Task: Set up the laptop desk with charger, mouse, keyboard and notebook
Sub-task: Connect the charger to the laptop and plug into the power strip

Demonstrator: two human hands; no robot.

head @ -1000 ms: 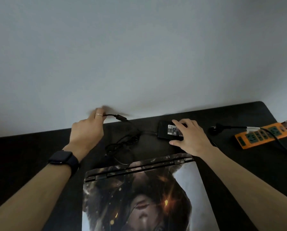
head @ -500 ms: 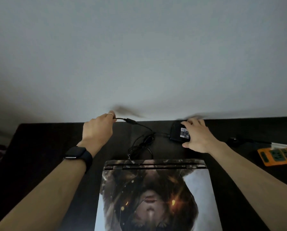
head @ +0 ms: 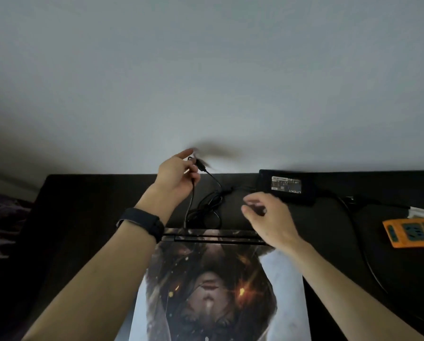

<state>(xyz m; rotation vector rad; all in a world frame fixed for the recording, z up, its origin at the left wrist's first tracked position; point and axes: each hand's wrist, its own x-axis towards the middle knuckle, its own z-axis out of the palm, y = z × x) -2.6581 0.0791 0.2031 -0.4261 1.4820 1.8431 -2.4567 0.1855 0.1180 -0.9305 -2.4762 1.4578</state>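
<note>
A single head-worn camera looks forward and down from above the near side of the dark desk [head: 83,205], facing a plain grey wall [head: 206,70] that fills the upper half of the frame. It sits close: both forearms enter from the bottom corners, the closed laptop [head: 218,291] runs off the bottom edge, and the orange power strip [head: 412,232] is cut off at the right.
</note>
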